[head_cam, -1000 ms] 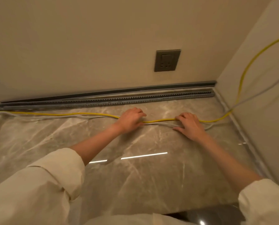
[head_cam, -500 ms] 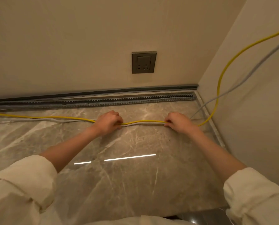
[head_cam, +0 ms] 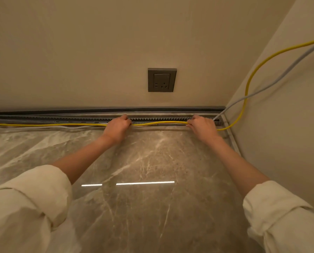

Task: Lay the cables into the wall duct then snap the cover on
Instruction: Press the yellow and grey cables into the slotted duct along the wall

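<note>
A long grey slotted duct [head_cam: 161, 119] runs along the foot of the back wall, and a dark strip [head_cam: 152, 109], perhaps its cover, lies behind it against the wall. My left hand [head_cam: 117, 127] and my right hand [head_cam: 202, 127] are both closed around a yellow cable [head_cam: 160, 123], held at the duct's front edge. A grey cable [head_cam: 273, 84] comes down from the right wall to the duct's right end; its stretch on the counter [head_cam: 76, 127] lies left of my left hand. Whether my hands also hold the grey cable is hidden.
The marble counter [head_cam: 143, 170] spreads in front of the duct, with a metal trim [head_cam: 232, 136] along the right wall. A grey wall socket [head_cam: 162, 80] sits above the duct. Both cables rise up the right wall and leave the view.
Both hands carried the yellow cable away from me, from the middle of the counter to the duct's front edge. My right hand went from lying flat to gripping, and the hands spread apart.
</note>
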